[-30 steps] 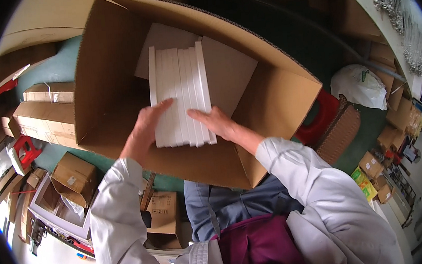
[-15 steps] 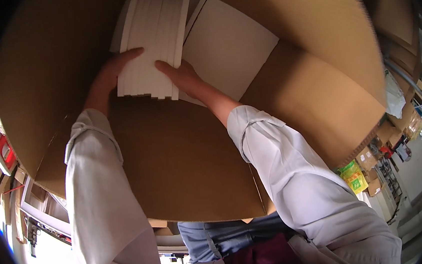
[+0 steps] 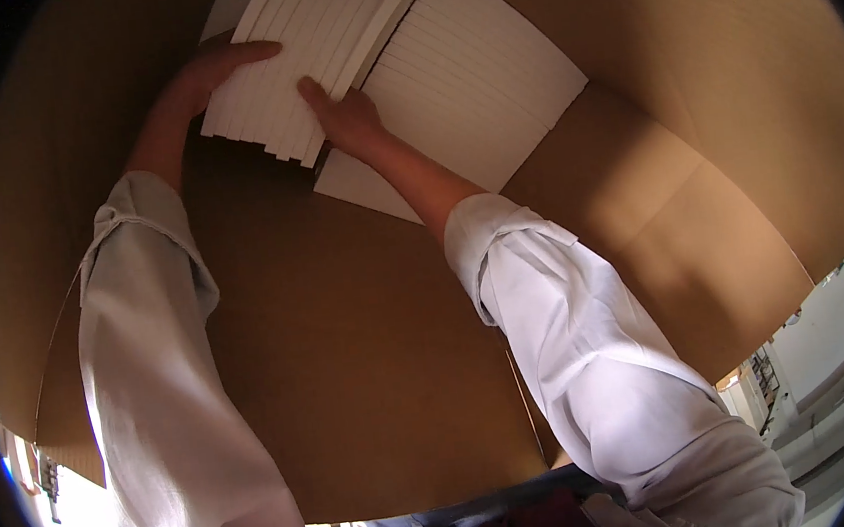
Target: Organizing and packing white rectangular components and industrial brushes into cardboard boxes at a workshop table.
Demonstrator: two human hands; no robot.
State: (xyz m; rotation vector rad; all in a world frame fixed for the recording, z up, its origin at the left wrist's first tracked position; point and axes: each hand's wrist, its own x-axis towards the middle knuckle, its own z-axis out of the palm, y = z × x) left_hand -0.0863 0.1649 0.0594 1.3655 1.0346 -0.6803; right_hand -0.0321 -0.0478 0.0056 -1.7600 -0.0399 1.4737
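Between my two hands is a bundle of thin white flat boxes or panels [image 3: 292, 34], pressed side by side with their narrow edges upward. My left hand [image 3: 205, 77] grips its left side, thumb laid across the edges. On the right side my right hand [image 3: 349, 119] is closed in the same way, thumb on top. The bundle is deep inside a large brown cardboard box [image 3: 349, 350]. Close by on its right lies a second row of similar white pieces [image 3: 472, 83]. The fingers beneath and behind the bundle are hidden.
Tall cardboard walls surround both arms, with the right wall [image 3: 707, 188] lit and the left wall [image 3: 66, 214] in shadow. Another pale surface [image 3: 229, 7] shows beyond my left hand. Outside the box, shelving [image 3: 765, 379] stands at the right.
Leaning deeper into the box, I have brought the white bundle farther in and lower, beside the second row. Its tilt has changed, and both hands still grip it.
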